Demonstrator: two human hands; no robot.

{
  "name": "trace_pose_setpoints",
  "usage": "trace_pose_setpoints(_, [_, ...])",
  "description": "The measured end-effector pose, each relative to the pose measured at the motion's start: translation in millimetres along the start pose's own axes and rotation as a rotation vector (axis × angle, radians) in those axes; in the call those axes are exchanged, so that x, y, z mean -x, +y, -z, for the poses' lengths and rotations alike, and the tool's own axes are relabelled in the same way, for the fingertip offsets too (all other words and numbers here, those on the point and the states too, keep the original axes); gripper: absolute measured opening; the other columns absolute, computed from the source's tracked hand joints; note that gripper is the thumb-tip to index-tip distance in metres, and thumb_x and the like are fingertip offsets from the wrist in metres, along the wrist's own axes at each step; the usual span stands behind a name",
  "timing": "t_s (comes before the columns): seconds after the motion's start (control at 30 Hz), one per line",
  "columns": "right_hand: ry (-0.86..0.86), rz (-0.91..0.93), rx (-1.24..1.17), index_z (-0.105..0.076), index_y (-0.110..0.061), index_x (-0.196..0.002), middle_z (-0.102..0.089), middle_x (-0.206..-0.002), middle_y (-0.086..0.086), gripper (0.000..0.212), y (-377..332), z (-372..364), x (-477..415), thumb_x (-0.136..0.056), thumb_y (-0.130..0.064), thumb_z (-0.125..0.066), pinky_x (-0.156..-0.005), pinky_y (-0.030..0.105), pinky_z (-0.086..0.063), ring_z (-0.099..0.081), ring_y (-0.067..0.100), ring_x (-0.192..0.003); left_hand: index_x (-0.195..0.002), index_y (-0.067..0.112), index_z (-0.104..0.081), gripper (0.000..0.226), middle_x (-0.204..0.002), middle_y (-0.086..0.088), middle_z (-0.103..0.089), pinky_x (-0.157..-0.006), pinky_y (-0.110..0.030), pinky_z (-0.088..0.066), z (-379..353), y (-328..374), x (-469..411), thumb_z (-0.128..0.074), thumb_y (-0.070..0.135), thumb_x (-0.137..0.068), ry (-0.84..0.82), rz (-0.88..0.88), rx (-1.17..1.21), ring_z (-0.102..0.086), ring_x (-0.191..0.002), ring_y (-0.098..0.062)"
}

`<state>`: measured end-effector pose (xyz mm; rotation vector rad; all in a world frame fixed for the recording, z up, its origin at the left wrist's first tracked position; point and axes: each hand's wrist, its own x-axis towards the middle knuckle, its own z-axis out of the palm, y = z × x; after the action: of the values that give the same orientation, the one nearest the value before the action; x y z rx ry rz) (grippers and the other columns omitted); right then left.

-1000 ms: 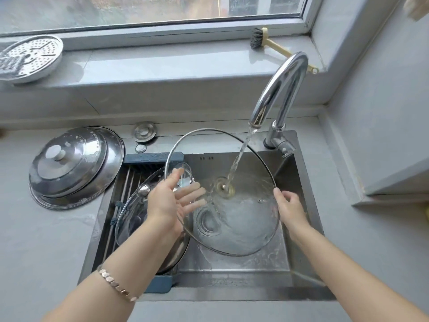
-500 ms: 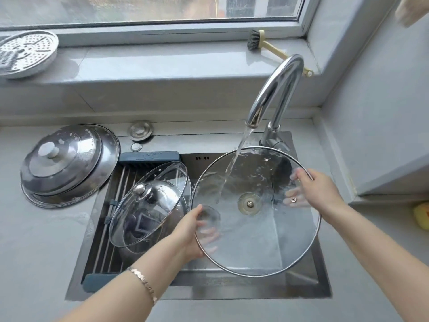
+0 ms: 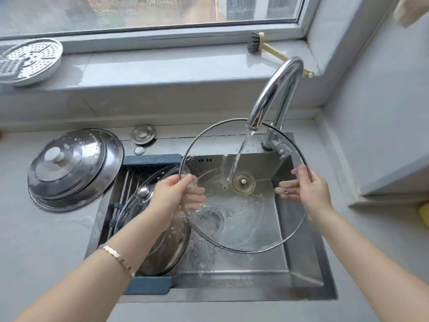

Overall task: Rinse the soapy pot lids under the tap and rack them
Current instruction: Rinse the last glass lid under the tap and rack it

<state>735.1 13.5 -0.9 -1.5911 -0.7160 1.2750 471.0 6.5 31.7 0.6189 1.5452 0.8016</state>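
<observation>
- Nearest, at 7 o'clock in the view, the left forearm reaches in with a bracelet [image 3: 118, 257] on the wrist.
- The steel sink [image 3: 306, 270] is set into the grey bench [image 3: 46, 240]. Its floor is wet, with splashes below the held lid.
- On the sink's left side a blue rack [image 3: 148, 285] holds a smaller glass lid [image 3: 162, 249]. This lid lies tilted with its metal knob [image 3: 142, 191] toward 11 o'clock, and the left forearm crosses above it.
- The large glass lid [image 3: 243, 228] is held over the sink basin between the two hands. The screw fitting at its centre faces the camera.
- The left hand [image 3: 171, 194] grips the rim at the lid's 9 o'clock, and its fingers show through the glass behind the lid.
- The right hand [image 3: 310, 191] grips the rim at the lid's 3 o'clock, its fingers likewise seen through the glass. The hands are well apart, with the whole lid between them.
- Water [image 3: 241, 149] falls from the tap [image 3: 276, 89], whose spout is at the lid's 12 o'clock. It strikes the glass just left of the centre fitting and runs down toward 6 o'clock.
- At 9 o'clock from the sink, two wet steel lids [image 3: 74, 166] lie stacked on the bench, the smaller on the larger.
- A round metal plug [image 3: 143, 134] sits just behind the rack.
- Farthest, on the windowsill [image 3: 162, 66], a perforated steamer plate [image 3: 30, 60] lies at 10 o'clock in the view and a dish brush [image 3: 255, 41] at 1 o'clock.
</observation>
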Motion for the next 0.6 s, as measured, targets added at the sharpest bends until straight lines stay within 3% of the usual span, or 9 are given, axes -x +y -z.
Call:
trace_pose_setpoints(0.13, [-0.042,-0.161,-0.017,-0.046,-0.010,-0.083,-0.062,-0.058,0.014,0.026,36,-21,3,-0.101,-0.024,-0.033,-0.040,0.022,-0.051,-0.064,0.014,-0.041,-0.095,-0.004,-0.062,0.014,-0.060,-0.017,-0.069,-0.038,-0.025,-0.052,19,19,11,-0.059,0.009,-0.089,0.054,-0.102,-0.128,-0.067,-0.047,-0.024])
trace_pose_setpoints(0.2, [-0.102,-0.233,0.162,-0.048,-0.007,-0.091,-0.061,-0.067,0.014,0.023,52,-28,1,-0.100,-0.024,-0.037,-0.045,0.023,-0.053,-0.067,0.014,-0.048,-0.094,-0.009,-0.060,0.015,-0.055,-0.017,-0.068,-0.036,-0.025,-0.051,19,24,16,-0.057,0.005,-0.090,0.089,-0.125,-0.164,-0.066,-0.044,-0.024])
trace_pose_setpoints(0.27, [-0.167,-0.170,0.628,-0.051,-0.006,-0.113,-0.064,-0.098,0.015,0.029,56,-33,4,-0.096,-0.028,-0.044,-0.080,0.032,-0.054,-0.069,0.023,-0.093,-0.092,-0.011,-0.057,0.014,-0.052,-0.018,-0.066,-0.035,-0.025,-0.051,15,28,23,-0.053,0.002,-0.090,0.116,-0.123,-0.203,-0.064,-0.040,-0.024])
trace_pose_setpoints(0.3, [-0.200,-0.085,0.817,-0.046,-0.006,-0.127,-0.057,-0.120,0.015,0.041,51,-35,10,-0.095,-0.032,-0.046,-0.098,0.033,-0.044,-0.056,0.026,-0.116,-0.091,-0.012,-0.057,0.013,-0.054,-0.021,-0.066,-0.035,-0.026,-0.051,12,28,26,-0.052,0.000,-0.090,0.126,-0.118,-0.223,-0.064,-0.040,-0.024])
trace_pose_setpoints(0.37, [-0.378,0.111,0.908,-0.031,-0.012,-0.142,-0.038,-0.144,0.009,0.059,29,-41,34,-0.094,-0.042,-0.044,-0.109,0.030,-0.026,-0.034,0.020,-0.135,-0.088,-0.011,-0.057,0.011,-0.062,-0.027,-0.065,-0.038,-0.029,-0.054,5,27,32,-0.049,-0.003,-0.088,0.137,-0.104,-0.251,-0.064,-0.041,-0.025])
trace_pose_setpoints(0.43, [-0.676,0.223,0.872,-0.025,-0.021,-0.145,-0.032,-0.149,-0.001,0.068,3,-49,62,-0.089,-0.054,-0.042,-0.109,0.025,-0.023,-0.030,0.009,-0.135,-0.082,-0.008,-0.057,0.012,-0.066,-0.029,-0.065,-0.039,-0.030,-0.054,-5,26,36,-0.046,-0.006,-0.086,0.135,-0.092,-0.270,-0.065,-0.043,-0.025])
trace_pose_setpoints(0.5, [-0.885,0.260,0.989,-0.019,-0.028,-0.147,-0.030,-0.149,-0.009,0.078,-9,-53,84,-0.082,-0.061,-0.048,-0.108,0.023,-0.026,-0.031,0.007,-0.134,-0.081,-0.009,-0.056,0.012,-0.067,-0.031,-0.065,-0.041,-0.030,-0.055,-18,27,38,-0.045,-0.006,-0.082,0.113,-0.073,-0.269,-0.067,-0.046,-0.029])
trace_pose_setpoints(0.57, [-0.775,0.495,1.186,-0.028,-0.023,-0.144,-0.044,-0.141,-0.002,0.069,-3,-52,91,-0.086,-0.053,-0.051,-0.101,0.031,-0.040,-0.047,0.017,-0.125,-0.082,-0.009,-0.055,0.009,-0.071,-0.034,-0.065,-0.048,-0.036,-0.058,-30,31,40,-0.047,-0.006,-0.080,0.079,-0.008,-0.217,-0.068,-0.052,-0.035])
trace_pose_setpoints(0.6, [-0.641,0.662,1.210,-0.042,-0.019,-0.136,-0.060,-0.124,0.004,0.053,-1,-51,91,-0.089,-0.042,-0.049,-0.086,0.036,-0.051,-0.061,0.024,-0.107,-0.080,-0.009,-0.054,0.007,-0.072,-0.033,-0.065,-0.051,-0.036,-0.059,-35,34,41,-0.048,-0.006,-0.080,0.064,0.027,-0.186,-0.068,-0.054,-0.035])
